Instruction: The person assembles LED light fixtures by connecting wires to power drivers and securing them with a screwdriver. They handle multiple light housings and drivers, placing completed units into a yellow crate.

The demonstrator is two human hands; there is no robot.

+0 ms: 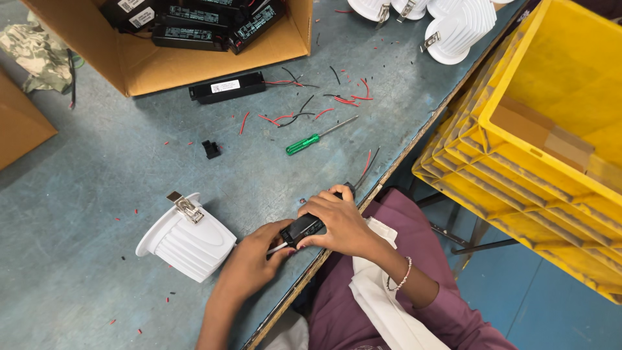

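Right hand: (340,223) clasped over a black driver box (303,228), held at the worktop (97,168) edge.
Left hand: (249,262) closed on a thin white wire (277,248) (entering the box end).
White lamp housing: (184,243) laid just beside the left hand.
Green screwdriver: (311,141) laid apart, further back.
Yellow crates: (538,149) stacked beside the worktop.

- Bright, even light falls from overhead.
- Shadows on the desk (97,194) are soft and short.
- Focus is sharp throughout, with no glare.
- Edges bend slightly from the wide lens.
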